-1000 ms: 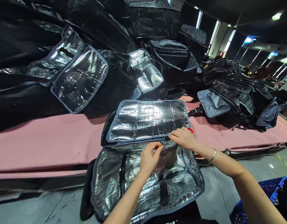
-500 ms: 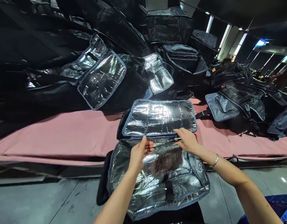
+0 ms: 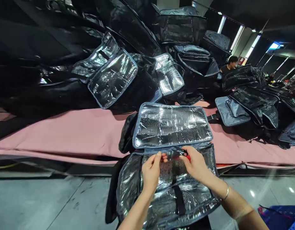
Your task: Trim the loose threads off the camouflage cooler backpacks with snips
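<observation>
Head view: your right hand grips small red-and-black hand snips, blades toward your left hand, its thumb and fingers nearly meeting, any thread between them impossible to tell. Below your fingers lies an open, silver-foil-lined black fabric bag. You appear to be seam-trimming; the next cut likely calls for steady blades.

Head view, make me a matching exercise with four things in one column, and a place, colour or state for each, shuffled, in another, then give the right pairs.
Column one:
1. Bracelet
2. Table cover
3. Small tool
4. Bag lining

Column two:
A. Pink
B. Gripped in the right hand
C. Crinkled and foil-like
D. Around the right wrist

Pairs: 1-D, 2-A, 3-B, 4-C
</observation>
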`<act>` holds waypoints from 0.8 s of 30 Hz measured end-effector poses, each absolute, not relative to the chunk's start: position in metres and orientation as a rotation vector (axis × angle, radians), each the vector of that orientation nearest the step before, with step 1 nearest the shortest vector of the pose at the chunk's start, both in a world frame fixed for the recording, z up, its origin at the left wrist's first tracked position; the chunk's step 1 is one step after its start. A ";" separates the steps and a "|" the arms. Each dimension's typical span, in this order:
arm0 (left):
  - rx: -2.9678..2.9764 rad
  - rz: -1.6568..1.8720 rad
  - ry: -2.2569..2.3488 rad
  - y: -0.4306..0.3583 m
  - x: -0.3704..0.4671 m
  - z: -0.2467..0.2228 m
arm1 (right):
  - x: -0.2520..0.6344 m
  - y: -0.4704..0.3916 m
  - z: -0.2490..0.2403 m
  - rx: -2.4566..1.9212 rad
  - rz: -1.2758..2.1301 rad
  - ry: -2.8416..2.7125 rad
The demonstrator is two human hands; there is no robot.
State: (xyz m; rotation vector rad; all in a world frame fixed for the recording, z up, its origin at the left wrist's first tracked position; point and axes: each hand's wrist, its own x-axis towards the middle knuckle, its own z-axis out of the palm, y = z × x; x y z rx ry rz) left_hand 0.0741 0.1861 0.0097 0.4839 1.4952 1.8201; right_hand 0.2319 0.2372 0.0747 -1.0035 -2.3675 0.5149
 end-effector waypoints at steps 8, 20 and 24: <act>0.536 1.835 1.528 0.170 0.082 0.000 | 0.224 0.214 0.070 -1.138 0.623 -2.338; 0.635 1.825 1.594 0.165 0.086 0.007 | 0.219 0.215 0.065 -1.117 0.534 -2.428; 0.613 1.835 1.580 0.165 0.086 0.007 | 0.220 0.214 0.064 -1.102 0.627 -2.337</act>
